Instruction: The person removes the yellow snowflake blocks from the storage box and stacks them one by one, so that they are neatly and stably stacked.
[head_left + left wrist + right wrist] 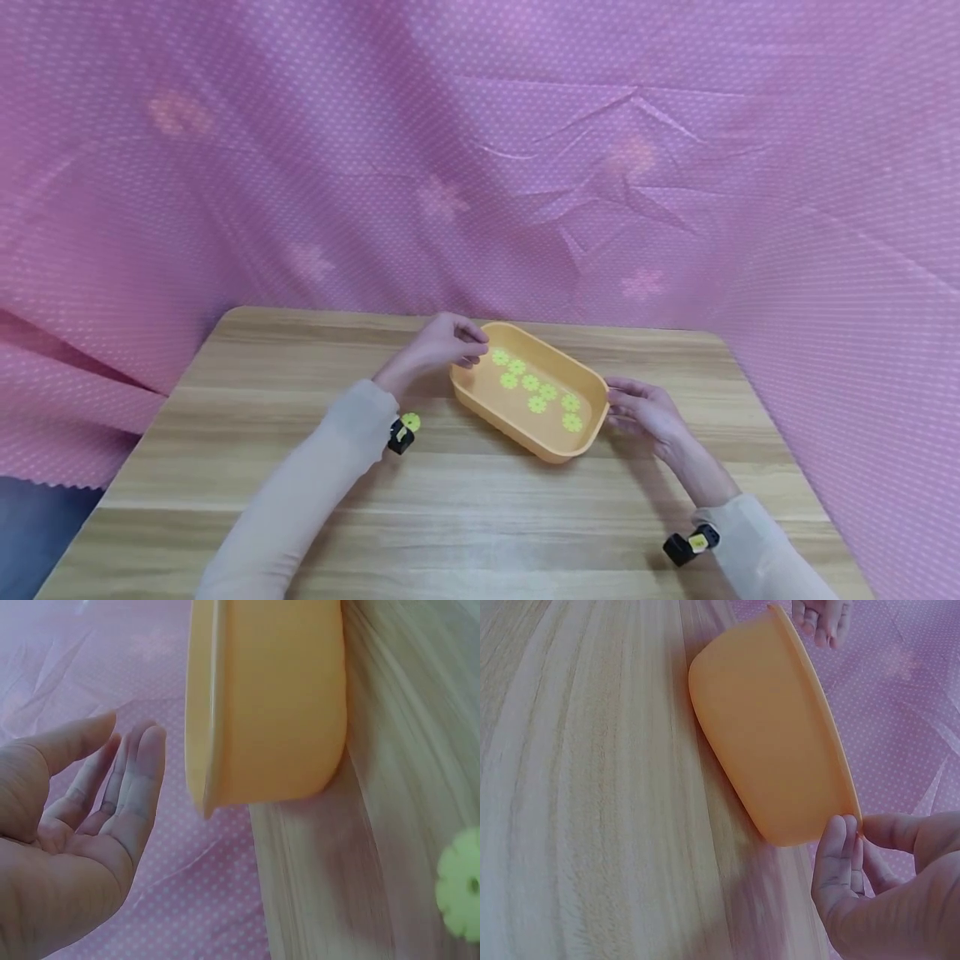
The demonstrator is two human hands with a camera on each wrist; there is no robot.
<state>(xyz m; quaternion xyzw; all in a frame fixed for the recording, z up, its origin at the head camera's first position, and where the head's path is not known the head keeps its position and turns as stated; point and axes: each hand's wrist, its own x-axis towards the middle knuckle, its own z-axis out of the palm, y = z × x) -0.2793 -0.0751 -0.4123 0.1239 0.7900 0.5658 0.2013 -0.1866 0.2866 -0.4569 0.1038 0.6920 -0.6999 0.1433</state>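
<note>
An orange-yellow plastic basin [517, 429] sits at an angle on the table, with several flat yellow-green flower-shaped pieces [530, 383] on its floor. My left hand [450, 340] hovers over the basin's far left end. In the left wrist view that hand [82, 825] is apart from the rim, its fingers loosely bent around nothing. My right hand [648, 412] pinches the rim at the basin's right end. The right wrist view has its thumb and fingers [832, 859] on either side of the rim corner. One more flower piece [410, 422] lies on the table beside my left wrist.
The wooden table [480, 525] has its far edge just behind the basin. A pink dotted cloth [480, 167] hangs behind it and along both sides. Small black devices [401, 436] are strapped on both wrists.
</note>
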